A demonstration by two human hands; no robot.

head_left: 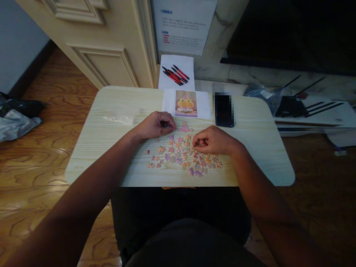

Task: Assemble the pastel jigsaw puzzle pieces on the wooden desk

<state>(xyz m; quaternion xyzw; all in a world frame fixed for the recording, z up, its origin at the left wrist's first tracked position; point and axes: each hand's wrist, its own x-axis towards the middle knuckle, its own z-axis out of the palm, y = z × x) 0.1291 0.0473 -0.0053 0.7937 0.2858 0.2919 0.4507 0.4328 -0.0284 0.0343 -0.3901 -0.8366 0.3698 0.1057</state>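
Loose puzzle pieces (180, 155) lie scattered at the centre of the frame, on the near half of a pale wooden table (250, 163). The right hand (213, 140) rests on the right edge of the scatter, fingers curled together, possibly pinching a piece (the view is too dim to confirm). The left hand (155, 125), fingers likewise closed, sits just left of a small joined cluster (185, 128). Above centre lie a reference picture (185, 104) and a dark phone (224, 110). Red pens (175, 75) lie further up.
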